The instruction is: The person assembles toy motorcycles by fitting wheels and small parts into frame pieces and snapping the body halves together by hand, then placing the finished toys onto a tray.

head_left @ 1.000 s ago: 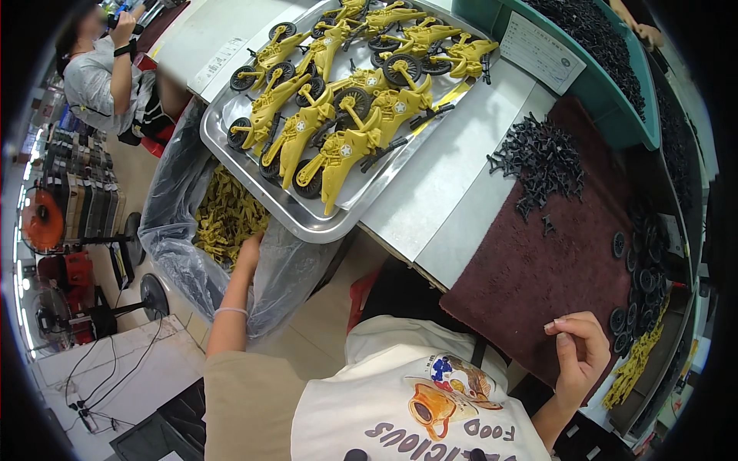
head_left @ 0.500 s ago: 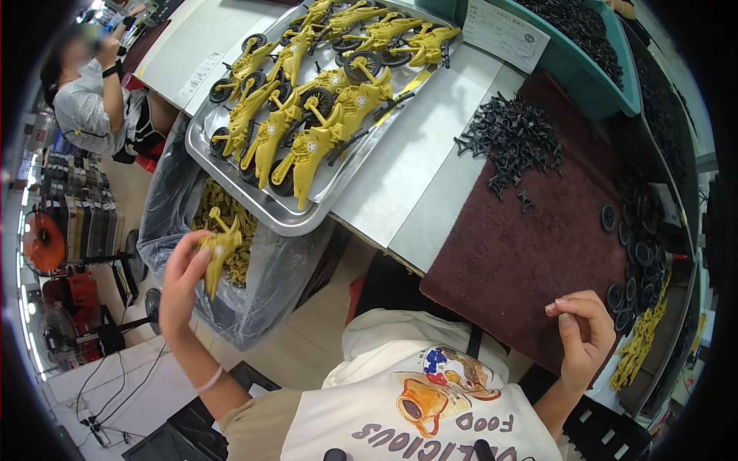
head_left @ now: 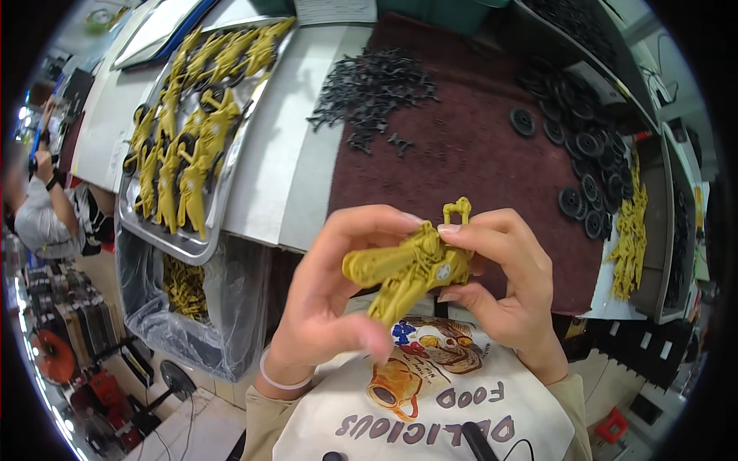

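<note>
At the bench's (head_left: 257, 184) left end, a tray (head_left: 198, 254) held rows of yellow bikes (head_left: 165, 180); below it, a clear bag (head_left: 238, 300) held yellow parts (head_left: 184, 286). Near the bench's near edge, the left hand (head_left: 327, 284) gripped a yellow frame (head_left: 415, 265) in the air. Black parts (head_left: 377, 88) lay heaped over the cloth's (head_left: 469, 146) left edge. The right hand (head_left: 503, 276) pinched the frame's right end between thumb and fingers. Wheels (head_left: 590, 144) were piled at the cloth's right edge, with yellow strips (head_left: 630, 238) just beyond.
</note>
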Demonstrator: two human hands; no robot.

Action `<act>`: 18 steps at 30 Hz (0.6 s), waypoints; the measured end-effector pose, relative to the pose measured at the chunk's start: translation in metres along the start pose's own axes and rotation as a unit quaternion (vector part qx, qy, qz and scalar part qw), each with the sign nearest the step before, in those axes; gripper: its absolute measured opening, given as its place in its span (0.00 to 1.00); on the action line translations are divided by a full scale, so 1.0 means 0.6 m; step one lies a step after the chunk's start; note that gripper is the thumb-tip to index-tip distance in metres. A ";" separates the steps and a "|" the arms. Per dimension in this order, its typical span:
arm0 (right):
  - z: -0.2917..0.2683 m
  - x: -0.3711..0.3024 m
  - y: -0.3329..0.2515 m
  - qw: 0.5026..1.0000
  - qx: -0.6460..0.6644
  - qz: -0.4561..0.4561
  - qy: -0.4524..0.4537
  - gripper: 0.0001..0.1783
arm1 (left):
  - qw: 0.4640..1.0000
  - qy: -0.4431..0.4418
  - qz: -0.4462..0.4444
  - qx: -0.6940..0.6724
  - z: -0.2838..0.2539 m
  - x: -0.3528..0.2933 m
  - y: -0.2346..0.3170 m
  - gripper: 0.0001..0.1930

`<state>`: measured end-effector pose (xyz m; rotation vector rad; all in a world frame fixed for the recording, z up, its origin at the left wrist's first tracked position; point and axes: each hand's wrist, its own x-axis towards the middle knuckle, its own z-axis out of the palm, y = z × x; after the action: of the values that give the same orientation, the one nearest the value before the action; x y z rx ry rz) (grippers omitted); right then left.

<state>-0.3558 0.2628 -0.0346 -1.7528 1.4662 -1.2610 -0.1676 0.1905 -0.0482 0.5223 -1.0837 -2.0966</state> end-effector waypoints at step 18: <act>-0.034 -0.012 -0.002 0.962 -0.236 -0.129 0.040 0.25 | 0.975 -0.060 0.092 0.192 0.020 0.036 -0.037 0.41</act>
<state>-0.3735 0.2735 -0.0274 -2.2885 1.7343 -1.1828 -0.1986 0.1895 -0.0603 0.4594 -1.5619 -1.7814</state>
